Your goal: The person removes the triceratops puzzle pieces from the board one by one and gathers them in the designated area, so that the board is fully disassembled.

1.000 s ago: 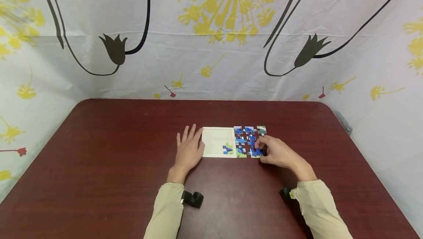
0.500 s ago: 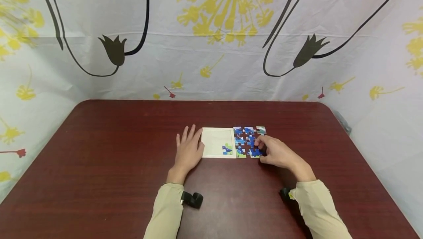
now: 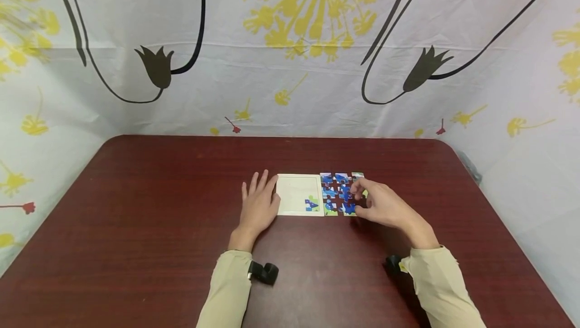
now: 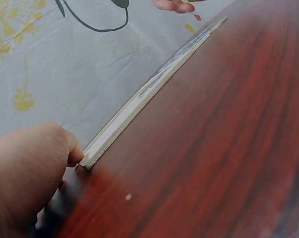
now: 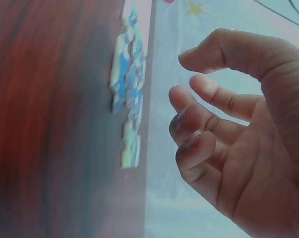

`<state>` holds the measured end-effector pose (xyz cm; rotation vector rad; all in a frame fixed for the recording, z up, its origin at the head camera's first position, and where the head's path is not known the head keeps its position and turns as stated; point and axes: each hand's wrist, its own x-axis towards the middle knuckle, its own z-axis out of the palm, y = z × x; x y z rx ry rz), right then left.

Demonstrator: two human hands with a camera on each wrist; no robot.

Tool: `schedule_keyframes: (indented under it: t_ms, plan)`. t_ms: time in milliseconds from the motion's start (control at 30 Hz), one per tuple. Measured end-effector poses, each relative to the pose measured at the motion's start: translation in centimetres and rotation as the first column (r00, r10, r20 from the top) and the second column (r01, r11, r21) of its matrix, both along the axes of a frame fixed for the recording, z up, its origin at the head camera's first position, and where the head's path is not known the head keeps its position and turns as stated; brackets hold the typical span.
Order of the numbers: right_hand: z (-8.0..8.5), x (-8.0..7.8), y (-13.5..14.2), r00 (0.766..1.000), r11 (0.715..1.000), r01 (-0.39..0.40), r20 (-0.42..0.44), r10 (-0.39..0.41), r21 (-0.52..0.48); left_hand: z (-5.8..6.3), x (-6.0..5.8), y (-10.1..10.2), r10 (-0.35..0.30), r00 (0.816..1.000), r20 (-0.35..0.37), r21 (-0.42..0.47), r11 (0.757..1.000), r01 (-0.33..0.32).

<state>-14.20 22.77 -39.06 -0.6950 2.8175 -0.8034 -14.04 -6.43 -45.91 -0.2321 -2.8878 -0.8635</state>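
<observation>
A flat, pale puzzle tray [image 3: 290, 194] lies on the table, with one blue-and-green jigsaw piece [image 3: 311, 203] in its lower right corner. Spread over the tray's left side, my left hand [image 3: 258, 207] has its fingers straight and its thumb at the frame's edge; the left wrist view shows the thumb [image 4: 74, 151] against the tray's corner. Several blue and green jigsaw pieces [image 3: 329, 193] lie in rows right of the tray. Above the rightmost ones hovers my right hand [image 3: 389, 209]. In the right wrist view its fingers [image 5: 194, 119] are loosely bent, thumb apart, holding nothing.
The dark red wooden table [image 3: 158, 227] reaches back to a white curtain [image 3: 217, 25] printed with yellow and grey flowers. Black wrist cameras [image 3: 264, 273] are strapped at both sleeves.
My right hand has lifted slightly, its thumb and fingers parting a little more; a green piece at the right now shows between them. The left hand and the tray stay put.
</observation>
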Motion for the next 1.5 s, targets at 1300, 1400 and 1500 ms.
schedule_keyframes:
  t_ms: [1300,1400,1500]
  plan:
    - [-2.1,-0.1,-7.4,0.992,0.991,-0.106,-0.054,0.11,0.079,-0.1,0.1,-0.1,-0.018,1.0,-0.005,0.019,1.0,0.018]
    - [-2.1,-0.2,-7.3,0.993,0.992,-0.109,-0.034,0.111,0.059,0.0,0.1,-0.1,-0.018,1.0,-0.003,0.016,1.0,0.018]
    - [-2.0,-0.2,-7.2,0.994,0.993,-0.108,-0.015,0.108,0.04,0.1,0.1,0.0,-0.016,1.0,0.0,0.017,1.0,0.016]
